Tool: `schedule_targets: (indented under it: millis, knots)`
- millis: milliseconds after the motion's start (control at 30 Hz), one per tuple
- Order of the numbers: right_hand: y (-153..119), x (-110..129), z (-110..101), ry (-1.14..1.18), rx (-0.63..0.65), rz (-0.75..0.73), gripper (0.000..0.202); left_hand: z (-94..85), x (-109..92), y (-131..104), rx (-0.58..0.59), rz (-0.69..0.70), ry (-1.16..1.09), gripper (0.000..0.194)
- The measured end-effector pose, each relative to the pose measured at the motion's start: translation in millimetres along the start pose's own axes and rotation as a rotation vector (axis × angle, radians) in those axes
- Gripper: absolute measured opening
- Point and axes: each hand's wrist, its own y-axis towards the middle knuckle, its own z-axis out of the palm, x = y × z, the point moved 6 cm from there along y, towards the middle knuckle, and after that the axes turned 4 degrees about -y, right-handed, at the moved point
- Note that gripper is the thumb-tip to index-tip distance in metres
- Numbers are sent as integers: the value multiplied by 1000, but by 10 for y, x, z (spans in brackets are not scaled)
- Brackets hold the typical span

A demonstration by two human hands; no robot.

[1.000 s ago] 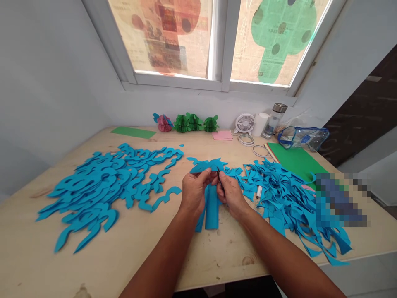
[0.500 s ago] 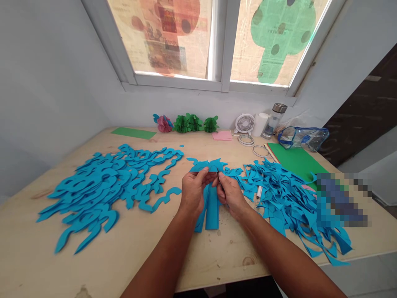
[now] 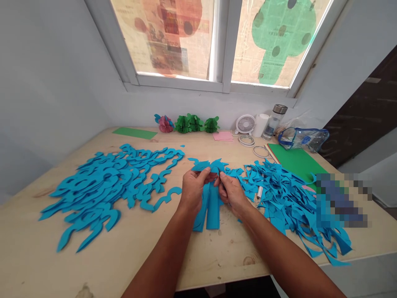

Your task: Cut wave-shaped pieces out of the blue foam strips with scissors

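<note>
My left hand (image 3: 192,188) is closed on a piece of blue paper (image 3: 201,166), thumb on top and fingers beneath. Close beside it, my right hand (image 3: 231,189) is closed round a pair of dark scissors (image 3: 221,182), mostly hidden by the fingers. The scissors are at the right end of the blue paper; whether the blades are apart I cannot tell. Below the hands, folded blue paper strips (image 3: 212,211) lie on the table. Blue offcuts (image 3: 276,190) are heaped to the right, and wavy cut blue shapes (image 3: 99,178) are piled to the left.
A white marker (image 3: 259,192) lies among the offcuts. Along the back stand green paper ornaments (image 3: 194,123), a small fan (image 3: 246,123), a glass bottle (image 3: 274,122) and a clear pouch (image 3: 304,138). Rolls of tape (image 3: 246,140) and green sheets (image 3: 296,162) lie nearer.
The blue paper between my hands has turned slightly, and its straight lower edge shows less. My right hand has shifted a little with the scissors. The view has moved very slightly.
</note>
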Motion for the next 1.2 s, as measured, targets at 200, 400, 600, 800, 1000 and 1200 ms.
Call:
schedule_targets:
  millis: [200,400,600,800,1000,1200]
  knots:
    - [-10,5,15,-2,8,11,52,-3,-20,0,4,-8,19,18]
    - [-10,13,-6,-50,16,33,50,-8,-84,9,76,-13,72,19]
    - [-5,33,-25,-101,56,19,50,-16,-116,23,91,-19,59,19]
    - [-7,31,-24,-144,59,-2,50,-43,-87,53,45,-6,22,20]
    - [-19,48,6,-142,62,2,51,-64,-41,87,24,35,-11,22]
    - [-15,42,0,-118,48,27,51,-42,-66,76,48,37,27,25]
